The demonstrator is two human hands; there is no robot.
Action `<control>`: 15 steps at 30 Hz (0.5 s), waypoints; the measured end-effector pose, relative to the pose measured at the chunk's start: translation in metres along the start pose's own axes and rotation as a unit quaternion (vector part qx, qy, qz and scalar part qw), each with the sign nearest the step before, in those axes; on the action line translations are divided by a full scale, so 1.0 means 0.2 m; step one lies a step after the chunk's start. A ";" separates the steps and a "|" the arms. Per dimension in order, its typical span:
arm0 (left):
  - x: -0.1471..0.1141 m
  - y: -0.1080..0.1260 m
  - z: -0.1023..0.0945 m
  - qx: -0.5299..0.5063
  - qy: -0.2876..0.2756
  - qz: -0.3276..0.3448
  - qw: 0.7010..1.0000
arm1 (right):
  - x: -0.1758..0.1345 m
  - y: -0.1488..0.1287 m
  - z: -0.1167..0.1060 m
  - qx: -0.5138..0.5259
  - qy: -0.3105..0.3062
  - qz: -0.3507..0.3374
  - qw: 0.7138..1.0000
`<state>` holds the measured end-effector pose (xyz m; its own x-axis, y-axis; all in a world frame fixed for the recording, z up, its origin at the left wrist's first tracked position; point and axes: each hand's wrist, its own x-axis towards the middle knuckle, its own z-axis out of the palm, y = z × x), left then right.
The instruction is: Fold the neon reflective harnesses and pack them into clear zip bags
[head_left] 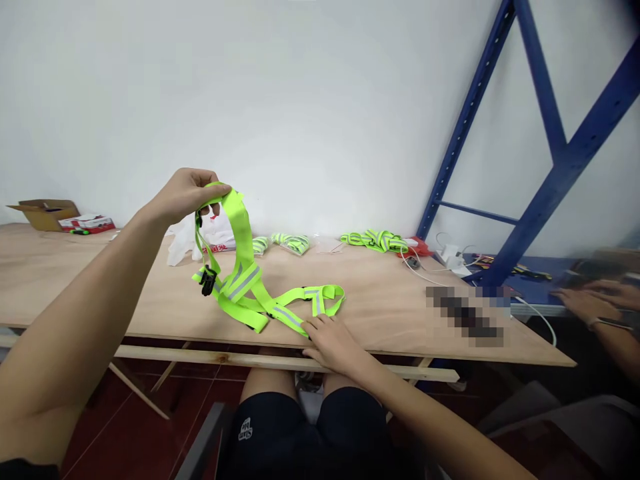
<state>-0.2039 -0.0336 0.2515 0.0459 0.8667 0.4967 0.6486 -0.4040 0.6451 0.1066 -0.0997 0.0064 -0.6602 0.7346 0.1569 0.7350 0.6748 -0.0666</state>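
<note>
A fluorescent yellow-green reflective vest (243,283) made of straps with silver stripes is partly lifted off the wooden table. My left hand (193,190) is closed on one of its upper straps, raised above the tabletop, so the strap hangs in a loop. A black buckle (208,281) dangles on the vest's left side. The lower straps lie on the table. At the front edge, my right hand (333,343) has its fingers over a lower strap and its thumb below, closed on it; the strap under the fingers is hidden.
Bagged green vests (291,243) and a loose reflective vest (374,241) lie along the wall. A white plastic bag (185,243) and a cardboard box (43,215) are left. Right are a blue metal frame (540,180), white cables and chargers (450,257), and another person's hands (590,303).
</note>
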 end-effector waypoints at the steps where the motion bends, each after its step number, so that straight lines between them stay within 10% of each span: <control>1: 0.00 0.00 -0.01 0.009 0.007 -0.003 1.000 | -0.04 0.04 -0.01 0.020 0.006 -0.015 1.000; 9: -0.01 -0.06 -0.11 0.062 0.073 -0.063 0.993 | -0.28 0.71 -0.46 0.133 0.172 0.094 0.972; 15: 0.04 -0.09 -0.21 0.061 0.043 -0.056 0.996 | -0.40 1.02 -0.84 -0.084 0.258 0.208 0.940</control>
<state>-0.2471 -0.0318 0.2667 -0.0931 0.8739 0.4771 0.7337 -0.2637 0.6262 0.3354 -0.0321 0.1453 -0.1787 0.7705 0.6119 0.9554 0.2844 -0.0791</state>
